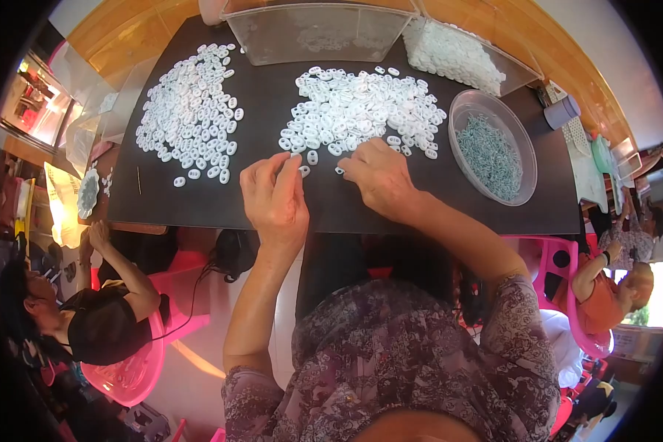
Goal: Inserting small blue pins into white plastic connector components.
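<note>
My left hand (pixel 274 197) is closed in a pinch over the dark table, a bit of white showing at its fingertips; what it grips is mostly hidden. Beside those fingers lies a small white oval plastic piece (pixel 304 171) with holes. My right hand (pixel 381 179) pinches another white oval piece (pixel 339 170) between thumb and finger. Just beyond both hands spreads a heap of the same two-holed pieces (pixel 361 107). To the left is a second, looser spread of them (pixel 191 110).
A round clear bowl (pixel 527 180) of small metal screws (pixel 490 158) stands at right. Along the back are a clear plastic bin (pixel 317 37) and a box of white pieces (pixel 457 59). A grey cup (pixel 561 112) sits far right. Other people sit at both sides, on pink chairs (pixel 136 365).
</note>
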`<move>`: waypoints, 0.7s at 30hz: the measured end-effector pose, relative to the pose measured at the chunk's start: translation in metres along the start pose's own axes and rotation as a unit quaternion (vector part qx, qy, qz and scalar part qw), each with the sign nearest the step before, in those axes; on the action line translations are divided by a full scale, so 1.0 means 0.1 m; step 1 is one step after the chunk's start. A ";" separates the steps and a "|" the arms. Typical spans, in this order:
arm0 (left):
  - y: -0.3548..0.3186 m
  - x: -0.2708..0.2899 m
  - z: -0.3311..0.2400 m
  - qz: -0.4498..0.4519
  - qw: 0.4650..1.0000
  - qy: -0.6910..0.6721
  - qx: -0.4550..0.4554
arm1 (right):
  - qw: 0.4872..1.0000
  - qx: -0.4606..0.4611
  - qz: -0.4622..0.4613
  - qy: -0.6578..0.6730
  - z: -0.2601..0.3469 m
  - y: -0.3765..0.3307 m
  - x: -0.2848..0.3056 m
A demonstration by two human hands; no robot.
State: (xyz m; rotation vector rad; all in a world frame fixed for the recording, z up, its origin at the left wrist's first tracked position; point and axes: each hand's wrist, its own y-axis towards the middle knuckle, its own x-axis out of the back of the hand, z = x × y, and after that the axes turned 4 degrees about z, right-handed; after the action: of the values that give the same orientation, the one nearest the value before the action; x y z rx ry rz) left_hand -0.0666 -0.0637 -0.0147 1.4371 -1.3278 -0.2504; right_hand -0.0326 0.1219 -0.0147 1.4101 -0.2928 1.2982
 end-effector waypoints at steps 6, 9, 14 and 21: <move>-0.03 0.05 -0.10 -0.015 0.999 -0.038 0.003 | 1.000 0.021 0.003 -0.016 0.02 0.03 0.01; -0.10 0.06 -0.24 0.017 0.992 -0.114 0.055 | 0.993 -0.084 -0.018 0.086 0.09 -0.02 0.03; -0.18 -0.03 -0.55 0.072 0.935 -0.261 0.230 | 0.861 -0.340 0.001 0.378 0.26 -0.08 0.22; -0.17 -0.12 -0.67 0.054 0.768 -0.472 0.429 | 0.811 -0.374 -0.030 0.449 0.40 -0.22 0.24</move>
State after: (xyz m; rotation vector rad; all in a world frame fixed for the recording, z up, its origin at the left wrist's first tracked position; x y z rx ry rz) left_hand -0.0110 -0.0212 -0.0098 2.0872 -2.5782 -0.3262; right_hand 0.0135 0.1074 0.0027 0.0672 -0.0766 1.4256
